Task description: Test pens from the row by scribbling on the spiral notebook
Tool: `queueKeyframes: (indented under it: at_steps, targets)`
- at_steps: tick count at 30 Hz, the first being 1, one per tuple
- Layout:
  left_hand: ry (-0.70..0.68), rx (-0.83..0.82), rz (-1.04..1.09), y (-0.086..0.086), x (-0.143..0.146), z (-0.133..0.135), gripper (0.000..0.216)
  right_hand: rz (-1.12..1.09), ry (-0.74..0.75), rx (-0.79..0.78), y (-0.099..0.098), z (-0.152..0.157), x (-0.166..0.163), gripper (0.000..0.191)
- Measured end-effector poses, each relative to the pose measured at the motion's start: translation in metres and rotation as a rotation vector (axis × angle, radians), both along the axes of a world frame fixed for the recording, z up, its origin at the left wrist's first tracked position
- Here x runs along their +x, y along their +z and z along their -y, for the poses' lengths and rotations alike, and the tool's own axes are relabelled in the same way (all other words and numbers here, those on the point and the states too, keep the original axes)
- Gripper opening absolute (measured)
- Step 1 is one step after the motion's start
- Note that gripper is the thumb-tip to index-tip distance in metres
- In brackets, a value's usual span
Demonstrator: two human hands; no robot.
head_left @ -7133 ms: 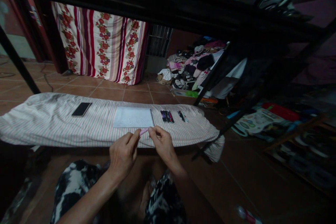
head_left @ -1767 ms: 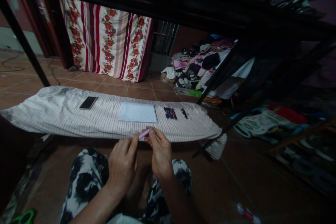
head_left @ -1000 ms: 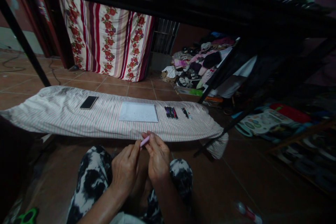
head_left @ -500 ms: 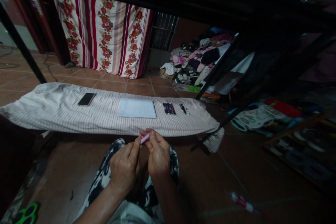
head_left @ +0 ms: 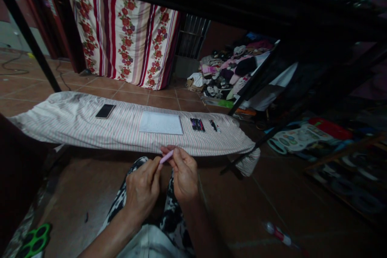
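Nearest the camera, the person sits with a lap of black-and-white tie-dye trousers (head_left: 173, 225) and both bare forearms raised. A short pink pen (head_left: 166, 156) sits in the air just above the lap, tilted up to the right between the two hands. The right hand (head_left: 183, 179) grasps its upper end between thumb and fingertips. The left hand (head_left: 141, 193) is curled, its fingertips at the lower end, though whether they grip it is hard to tell. The pen looks light, stiff and smooth, so it is probably best taken by the barrel with the fingertips. No writing on it can be read.

On the dark tile floor, a green fidget spinner (head_left: 34, 241) lies at lower left, and a small pink-and-white plastic tube (head_left: 277, 234) lies at lower right. Just beyond the hands stretches an ironing board in a striped cover (head_left: 60, 116). On it, left to right, are a black smartphone (head_left: 105, 111), a spiral notebook (head_left: 161, 123), and two groups of pens (head_left: 197, 125) (head_left: 213, 125).

Farther off hang a red floral curtain (head_left: 127, 36) and a heap of clothes (head_left: 232, 68).
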State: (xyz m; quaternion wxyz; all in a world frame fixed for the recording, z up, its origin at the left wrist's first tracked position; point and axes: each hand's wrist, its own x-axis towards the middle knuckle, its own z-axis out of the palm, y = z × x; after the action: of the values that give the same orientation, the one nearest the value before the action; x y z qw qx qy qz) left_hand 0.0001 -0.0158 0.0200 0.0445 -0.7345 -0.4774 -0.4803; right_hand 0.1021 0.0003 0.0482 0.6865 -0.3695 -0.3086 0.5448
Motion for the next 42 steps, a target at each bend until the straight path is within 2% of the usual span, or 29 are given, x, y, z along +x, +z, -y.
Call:
queueKeyframes:
  at_steps: [7, 14, 19, 24, 29, 35, 42]
  targets:
    - [-0.043, -0.170, 0.093, 0.000, -0.010, 0.001, 0.024, 0.035, 0.019, -0.010, -0.001, 0.003, -0.007, 0.022]
    - [0.123, -0.034, -0.092, -0.007, -0.025, 0.005, 0.023, -0.085, 0.046, -0.071, -0.004, 0.001, -0.029, 0.025]
    - [0.185, 0.018, -0.149, -0.011, -0.033, 0.006, 0.022, -0.133, 0.021, -0.122, -0.011, -0.002, -0.039, 0.019]
    - [0.139, -0.061, -0.059, -0.015, -0.038, 0.007, 0.023, -0.066, 0.015, -0.138, -0.014, -0.005, -0.042, 0.020]
    - [0.077, -0.159, 0.096, -0.017, -0.043, 0.006, 0.024, 0.038, 0.131, -0.080, -0.011, -0.010, -0.042, 0.018]
    - [0.082, -0.213, 0.222, -0.019, -0.041, 0.003, 0.022, -0.035, 0.236, -0.084, -0.007, -0.010, -0.040, 0.030]
    - [0.089, -0.051, 0.073, -0.020, -0.023, -0.001, 0.021, -0.050, 0.124, -0.136, -0.013, -0.008, -0.018, 0.025]
